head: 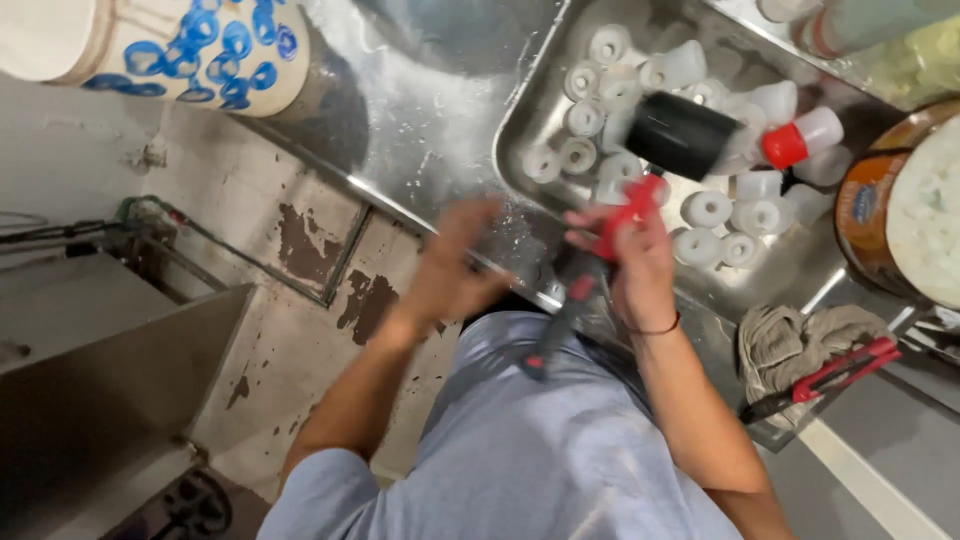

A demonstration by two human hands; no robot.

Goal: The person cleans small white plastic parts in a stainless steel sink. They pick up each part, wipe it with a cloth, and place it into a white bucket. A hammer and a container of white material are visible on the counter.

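At the near edge of the steel tray (520,120), just in front of my chest, my right hand (635,262) grips a red cap (628,215), fingers curled tight around it with the thumb side turned toward the tray. From under that hand a dark-and-red handled tool (562,325) slants down toward my grey shirt; I cannot tell whether the same fingers hold it. My right wrist, with a thin band on it, bends upward, and the forearm runs back to the lower right. My left hand (455,262) sits just beside the right, blurred, palm down over the tray's rim; I cannot tell how its fingers are set or whether they hold anything. Its forearm runs down and left to the sleeve.

Inside the tray lie many small white bottles (585,120) and caps, a black cylinder (680,135) across them, and one bottle with a red top (800,140). To the right, a crumpled cloth (785,345) lies with a red-handled tool (835,375) on it. Far left stands a white container with blue rings (200,50).
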